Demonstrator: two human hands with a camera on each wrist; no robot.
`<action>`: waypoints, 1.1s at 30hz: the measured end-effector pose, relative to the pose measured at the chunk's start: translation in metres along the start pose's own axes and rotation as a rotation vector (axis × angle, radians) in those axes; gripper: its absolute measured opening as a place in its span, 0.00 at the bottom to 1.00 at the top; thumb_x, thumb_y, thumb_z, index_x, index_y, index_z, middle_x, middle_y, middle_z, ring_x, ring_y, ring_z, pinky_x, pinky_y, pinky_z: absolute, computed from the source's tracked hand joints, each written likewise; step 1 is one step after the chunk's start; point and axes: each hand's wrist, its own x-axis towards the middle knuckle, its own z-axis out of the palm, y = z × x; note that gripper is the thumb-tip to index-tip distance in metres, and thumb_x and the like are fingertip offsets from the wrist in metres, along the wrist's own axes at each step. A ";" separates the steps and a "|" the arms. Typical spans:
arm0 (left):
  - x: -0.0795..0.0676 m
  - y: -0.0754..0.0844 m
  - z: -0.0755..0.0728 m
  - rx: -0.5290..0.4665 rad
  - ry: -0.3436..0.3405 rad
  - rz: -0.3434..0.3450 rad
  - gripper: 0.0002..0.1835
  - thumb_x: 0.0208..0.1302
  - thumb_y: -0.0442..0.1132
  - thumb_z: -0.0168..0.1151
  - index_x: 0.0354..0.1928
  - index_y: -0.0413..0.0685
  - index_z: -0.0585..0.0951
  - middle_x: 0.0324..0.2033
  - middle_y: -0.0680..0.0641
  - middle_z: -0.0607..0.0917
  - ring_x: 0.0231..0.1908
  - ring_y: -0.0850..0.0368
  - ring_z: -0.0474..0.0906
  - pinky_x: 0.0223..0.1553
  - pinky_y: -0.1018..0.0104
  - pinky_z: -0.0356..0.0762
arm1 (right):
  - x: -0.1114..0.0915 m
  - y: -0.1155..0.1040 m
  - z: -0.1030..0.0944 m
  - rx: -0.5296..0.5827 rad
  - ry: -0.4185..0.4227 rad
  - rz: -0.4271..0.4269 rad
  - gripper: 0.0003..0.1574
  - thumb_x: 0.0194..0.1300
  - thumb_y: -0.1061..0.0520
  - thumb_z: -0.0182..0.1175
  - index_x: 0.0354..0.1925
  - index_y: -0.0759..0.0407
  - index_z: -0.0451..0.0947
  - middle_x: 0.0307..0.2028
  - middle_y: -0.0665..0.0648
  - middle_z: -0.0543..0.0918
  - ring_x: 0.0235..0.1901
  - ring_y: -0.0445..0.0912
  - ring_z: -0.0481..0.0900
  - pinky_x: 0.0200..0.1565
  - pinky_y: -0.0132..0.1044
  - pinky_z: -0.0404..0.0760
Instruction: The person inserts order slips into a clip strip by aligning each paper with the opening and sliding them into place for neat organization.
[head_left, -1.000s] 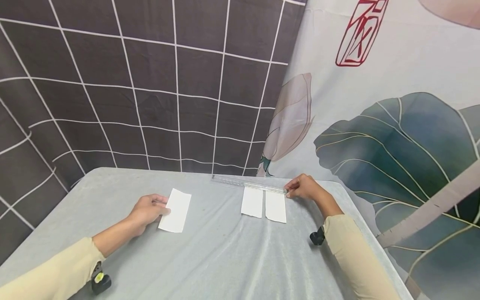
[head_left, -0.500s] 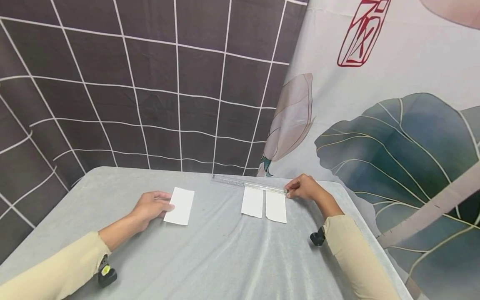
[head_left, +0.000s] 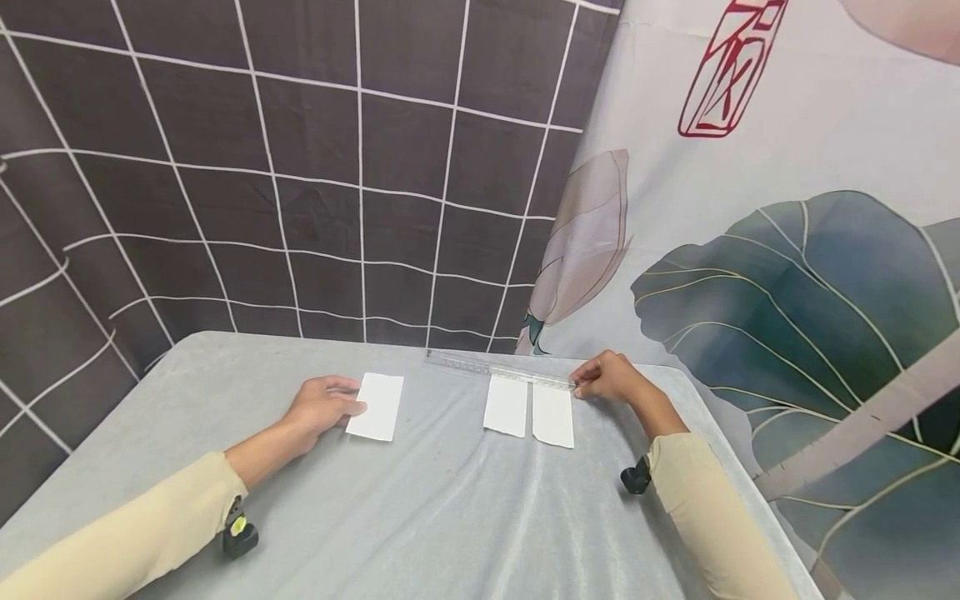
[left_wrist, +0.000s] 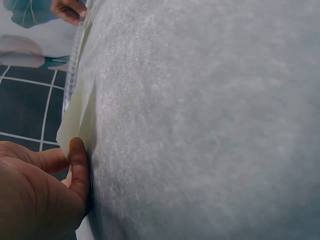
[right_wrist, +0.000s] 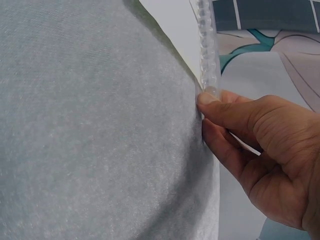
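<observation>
My left hand (head_left: 324, 408) pinches a small white paper sheet (head_left: 381, 407) between thumb and fingers, close over the cloth at left centre. In the left wrist view the thumb lies on the near face of the sheet (left_wrist: 75, 117). With thumb and fingertips my right hand (head_left: 609, 377) pinches the right end of a clear plastic binding strip (head_left: 457, 362). A row of rounded loops runs along this strip (right_wrist: 206, 45) in the right wrist view. Two more white sheets, the left one (head_left: 506, 406) and the right one (head_left: 552, 415), lie side by side with their top edges at the strip.
A pale grey-blue cloth (head_left: 450, 517) with soft folds covers the table. Behind its back edge hangs a dark curtain (head_left: 315, 217) with white grid lines. To the right hangs a white curtain (head_left: 660, 217) printed with leaves.
My left hand has moved right and slightly away from me with its sheet, nearer to the strip. The right hand, the strip and the two other sheets have stayed in place.
</observation>
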 end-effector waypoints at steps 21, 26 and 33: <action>0.026 0.016 0.029 0.012 -0.013 0.008 0.30 0.71 0.28 0.70 0.74 0.29 0.77 0.69 0.24 0.83 0.68 0.30 0.85 0.65 0.51 0.93 | -0.002 0.003 0.002 0.005 0.006 -0.010 0.16 0.64 0.63 0.82 0.50 0.64 0.95 0.41 0.58 0.97 0.39 0.43 0.87 0.41 0.32 0.86; 0.033 0.018 0.033 0.002 -0.002 0.007 0.30 0.70 0.28 0.71 0.72 0.31 0.79 0.68 0.25 0.85 0.66 0.31 0.87 0.61 0.56 0.93 | 0.001 0.002 0.002 -0.002 -0.009 0.007 0.16 0.66 0.62 0.82 0.51 0.62 0.95 0.42 0.57 0.97 0.39 0.43 0.87 0.42 0.33 0.86; 0.043 0.024 0.035 0.038 0.019 -0.017 0.28 0.71 0.29 0.72 0.72 0.32 0.80 0.67 0.27 0.86 0.66 0.33 0.87 0.67 0.51 0.91 | 0.002 0.002 0.000 -0.008 -0.003 -0.001 0.16 0.66 0.62 0.82 0.51 0.62 0.95 0.42 0.57 0.97 0.38 0.42 0.85 0.41 0.30 0.83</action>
